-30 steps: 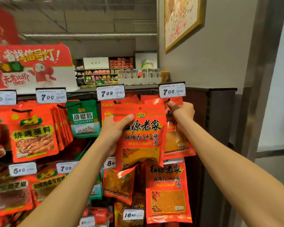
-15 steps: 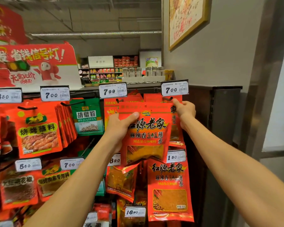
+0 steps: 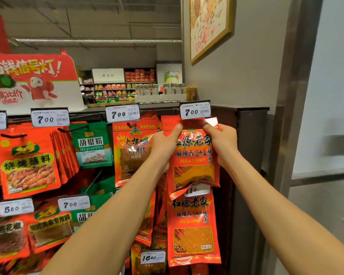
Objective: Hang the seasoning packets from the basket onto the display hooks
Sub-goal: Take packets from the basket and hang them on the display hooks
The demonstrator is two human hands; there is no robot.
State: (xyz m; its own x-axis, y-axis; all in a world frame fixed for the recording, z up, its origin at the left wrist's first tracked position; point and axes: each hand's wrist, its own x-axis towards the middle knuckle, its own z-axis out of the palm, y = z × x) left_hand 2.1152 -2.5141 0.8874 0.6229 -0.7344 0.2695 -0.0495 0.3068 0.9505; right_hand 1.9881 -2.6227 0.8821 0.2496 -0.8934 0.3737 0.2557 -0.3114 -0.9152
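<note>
Clamping the red seasoning packet (image 3: pixel 195 155) under the price tag (image 3: pixel 195 111): left hand (image 3: pixel 164 143), right hand (image 3: pixel 223 142).

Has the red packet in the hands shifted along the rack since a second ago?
Yes. The red packet moved right and up: earlier it hung between the 7.99 tag and the 7.00 tag; now its top sits directly under the 7.00 tag.

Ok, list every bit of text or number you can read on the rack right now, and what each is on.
"7 00": price tag above the held packet
"麻辣香 1+1 蘸水": held packet
"7 99": price tag
"胡椒粉 HUJIAOFEN": green packet
"烧烤蘸料": orange packet
"16 00": lower tag
"省钱信号灯!": red sign
Barcodes, fine print: too small to read.
</note>
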